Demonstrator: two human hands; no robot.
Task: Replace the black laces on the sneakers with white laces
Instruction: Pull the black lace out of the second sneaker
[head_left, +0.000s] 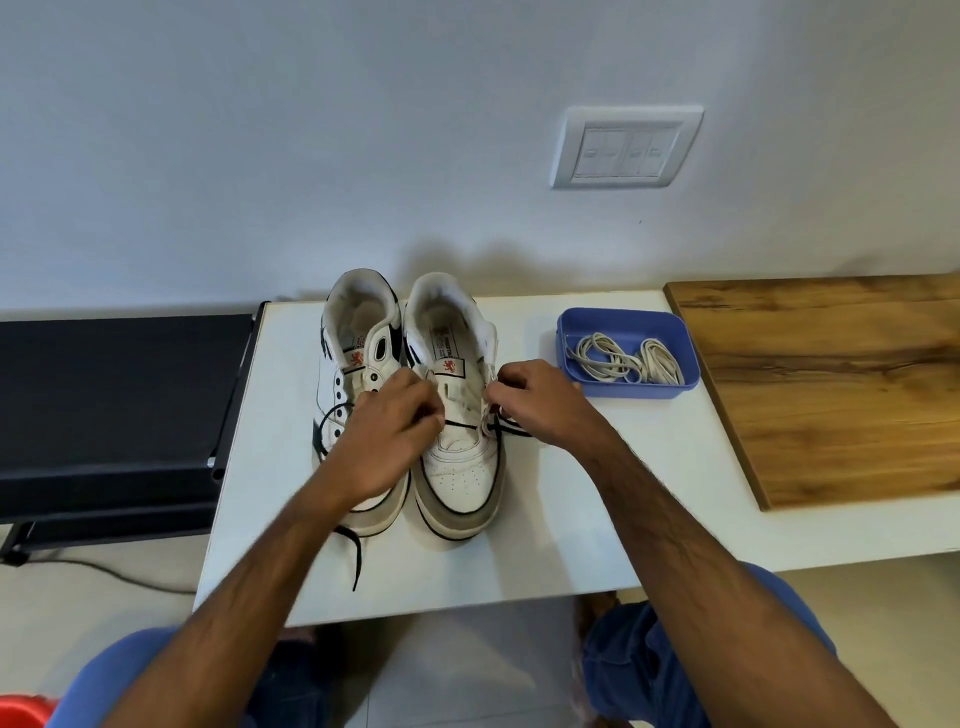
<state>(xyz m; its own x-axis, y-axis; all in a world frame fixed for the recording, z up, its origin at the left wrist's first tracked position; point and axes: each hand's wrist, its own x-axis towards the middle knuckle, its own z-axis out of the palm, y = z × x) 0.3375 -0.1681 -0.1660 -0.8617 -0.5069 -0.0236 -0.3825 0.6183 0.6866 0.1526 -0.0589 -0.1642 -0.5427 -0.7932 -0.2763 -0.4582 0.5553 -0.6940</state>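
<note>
unlacing the right-hand sneaker

fingers of the left hand (387, 439) and right hand (540, 397) were curled at either side of the right-hand sneaker (457, 415), each apparently pinching the black lace (506, 423) at the lower eyelets; the exact pinch was partly hidden. the upper eyelets stood bare, so the step was judged to be lace removal, nearly done. the left-hand sneaker (358, 358) lay just beside, its lace hanging loose. the next move would call for drawing the lace free, then fetching the white laces (626, 358) from the blue tray (576, 317) on the surface (597, 493).
</note>
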